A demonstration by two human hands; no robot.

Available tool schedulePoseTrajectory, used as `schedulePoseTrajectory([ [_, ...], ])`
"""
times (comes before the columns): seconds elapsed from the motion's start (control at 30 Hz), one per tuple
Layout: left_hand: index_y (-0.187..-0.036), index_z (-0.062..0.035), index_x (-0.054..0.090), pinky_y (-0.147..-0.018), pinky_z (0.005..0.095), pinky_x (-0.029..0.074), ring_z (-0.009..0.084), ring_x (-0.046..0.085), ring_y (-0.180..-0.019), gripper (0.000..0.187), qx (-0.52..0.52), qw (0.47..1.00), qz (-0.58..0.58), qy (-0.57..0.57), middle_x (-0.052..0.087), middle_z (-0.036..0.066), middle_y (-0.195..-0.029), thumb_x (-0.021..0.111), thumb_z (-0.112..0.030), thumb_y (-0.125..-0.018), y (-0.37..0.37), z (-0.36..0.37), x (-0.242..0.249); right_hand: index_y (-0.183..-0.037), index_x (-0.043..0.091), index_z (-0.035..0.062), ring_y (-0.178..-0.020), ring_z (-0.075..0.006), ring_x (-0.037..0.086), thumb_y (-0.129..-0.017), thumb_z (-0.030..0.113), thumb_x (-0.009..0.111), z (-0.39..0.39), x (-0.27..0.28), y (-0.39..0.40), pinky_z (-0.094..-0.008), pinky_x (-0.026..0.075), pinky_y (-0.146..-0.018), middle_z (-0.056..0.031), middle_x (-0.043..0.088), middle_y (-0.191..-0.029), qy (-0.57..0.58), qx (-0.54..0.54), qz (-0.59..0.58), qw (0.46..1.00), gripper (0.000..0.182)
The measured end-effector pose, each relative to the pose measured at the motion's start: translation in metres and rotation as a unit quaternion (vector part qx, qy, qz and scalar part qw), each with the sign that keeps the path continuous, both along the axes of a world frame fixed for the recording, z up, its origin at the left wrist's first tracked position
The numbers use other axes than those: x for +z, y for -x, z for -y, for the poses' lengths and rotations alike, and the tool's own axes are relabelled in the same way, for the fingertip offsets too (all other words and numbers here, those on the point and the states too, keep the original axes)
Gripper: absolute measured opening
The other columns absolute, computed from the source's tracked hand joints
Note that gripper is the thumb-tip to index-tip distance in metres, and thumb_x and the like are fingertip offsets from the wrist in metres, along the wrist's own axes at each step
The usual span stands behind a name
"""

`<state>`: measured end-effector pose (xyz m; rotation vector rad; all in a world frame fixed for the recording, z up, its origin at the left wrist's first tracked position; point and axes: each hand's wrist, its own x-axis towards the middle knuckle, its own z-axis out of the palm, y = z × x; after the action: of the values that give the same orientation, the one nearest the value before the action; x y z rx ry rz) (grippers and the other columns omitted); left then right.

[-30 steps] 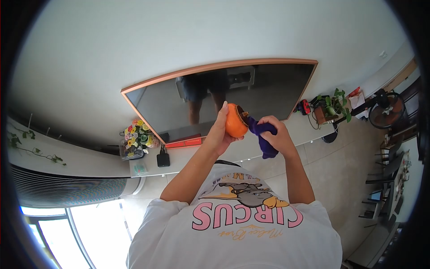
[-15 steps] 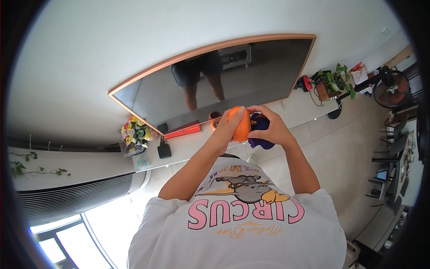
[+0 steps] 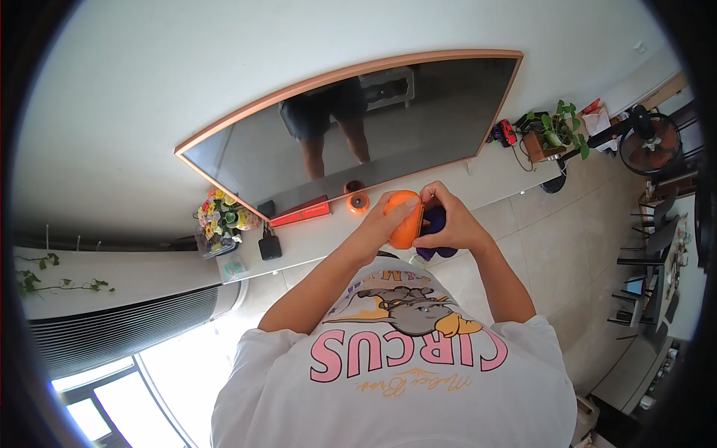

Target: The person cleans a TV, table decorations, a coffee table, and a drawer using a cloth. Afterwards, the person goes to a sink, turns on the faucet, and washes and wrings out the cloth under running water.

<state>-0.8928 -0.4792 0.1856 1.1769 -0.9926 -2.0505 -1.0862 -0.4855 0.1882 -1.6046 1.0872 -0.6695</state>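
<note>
In front of my chest, my left hand (image 3: 383,221) grips an orange oval object (image 3: 404,221) with a smooth rounded outside. A dark, gold-edged rim shows along its right side. My right hand (image 3: 455,221) holds that rim between thumb and fingertips. A dark purple, soft-looking thing (image 3: 435,222) sits inside the curl of the right hand, against the rim, and partly hangs below it. The palm side of both hands and the exact kind of the orange and purple things are hidden from me.
Beyond my hands, a long white shelf (image 3: 493,179) runs under a large framed screen (image 3: 418,119). On it are a small orange round item (image 3: 358,202), a red box (image 3: 300,213), a black box (image 3: 269,245), flowers (image 3: 220,216) and a potted plant (image 3: 554,131). A fan (image 3: 650,142) stands right.
The orange object has shifted slightly down and right, with its rim turned more toward the right hand. The small orange item on the shelf now shows fully. The purple thing hangs lower.
</note>
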Motion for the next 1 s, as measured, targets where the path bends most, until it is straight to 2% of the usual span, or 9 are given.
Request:
schedulePoseTrajectory([
  [0.13, -0.134, -0.0033, 0.031, -0.084, 0.0339, 0.047, 0.0225, 0.053, -0.106, 0.074, -0.015, 1.0, -0.015, 0.0, 0.049, 0.015, -0.117, 0.058, -0.05, -0.083, -0.001, -0.002, 0.001, -0.097, 0.04, 0.0128, -0.085, -0.0126, 0.051, -0.047, 0.018, 0.085, -0.005, 0.001, -0.002, -0.0255, 0.043, -0.079, -0.0003, 0.048, -0.09, -0.002, -0.005, -0.002, 1.0, 0.067],
  [0.53, -0.131, -0.0059, 0.034, -0.088, 0.0308, 0.045, 0.0215, 0.05, -0.108, 0.063, -0.034, 0.997, -0.043, 0.054, 0.047, 0.014, -0.118, 0.058, -0.041, -0.084, -0.005, -0.012, 0.005, -0.092, 0.04, 0.0128, -0.082, -0.0148, 0.049, -0.044, 0.024, 0.089, -0.019, 0.011, -0.004, -0.0269, 0.043, -0.074, -0.0011, 0.046, -0.089, 0.071, -0.016, -0.07, 0.995, 0.07],
  [0.63, -0.131, -0.0072, 0.035, -0.089, 0.0307, 0.044, 0.0208, 0.05, -0.107, 0.061, -0.045, 0.995, -0.047, 0.076, 0.047, 0.013, -0.118, 0.058, -0.039, -0.084, -0.007, -0.015, 0.007, -0.092, 0.04, 0.0124, -0.082, -0.0166, 0.05, -0.044, 0.024, 0.09, -0.024, 0.017, -0.006, -0.0279, 0.044, -0.074, -0.0026, 0.047, -0.09, 0.097, -0.013, -0.089, 0.991, 0.07],
  [0.73, -0.131, -0.0091, 0.035, -0.091, 0.0317, 0.043, 0.0203, 0.049, -0.108, 0.06, -0.049, 0.992, -0.027, 0.116, 0.047, 0.012, -0.117, 0.059, -0.035, -0.083, -0.009, -0.019, 0.01, -0.091, 0.042, 0.0125, -0.081, -0.0234, 0.057, -0.047, 0.031, 0.089, -0.03, 0.021, -0.009, -0.0321, 0.048, -0.071, -0.0051, 0.052, -0.092, 0.144, -0.022, -0.084, 0.986, 0.067],
  [0.9, -0.133, -0.0113, 0.035, -0.094, 0.0332, 0.04, 0.0207, 0.047, -0.11, 0.062, -0.044, 0.98, -0.019, 0.193, 0.046, 0.01, -0.117, 0.06, -0.033, -0.08, -0.012, -0.026, 0.011, -0.093, 0.043, 0.0129, -0.086, -0.0246, 0.059, -0.048, 0.03, 0.089, -0.034, 0.027, -0.01, -0.0327, 0.05, -0.072, -0.0064, 0.053, -0.097, 0.235, -0.023, -0.084, 0.968, 0.067],
  [1.0, -0.133, -0.0104, 0.032, -0.093, 0.0333, 0.042, 0.0209, 0.048, -0.108, 0.063, -0.032, 0.976, -0.019, 0.215, 0.046, 0.011, -0.118, 0.062, -0.027, -0.081, -0.016, -0.027, 0.013, -0.097, 0.046, 0.0127, -0.09, -0.0249, 0.059, -0.048, 0.029, 0.089, -0.034, 0.025, -0.01, -0.0324, 0.051, -0.074, -0.0072, 0.055, -0.102, 0.264, -0.031, -0.07, 0.962, 0.067],
])
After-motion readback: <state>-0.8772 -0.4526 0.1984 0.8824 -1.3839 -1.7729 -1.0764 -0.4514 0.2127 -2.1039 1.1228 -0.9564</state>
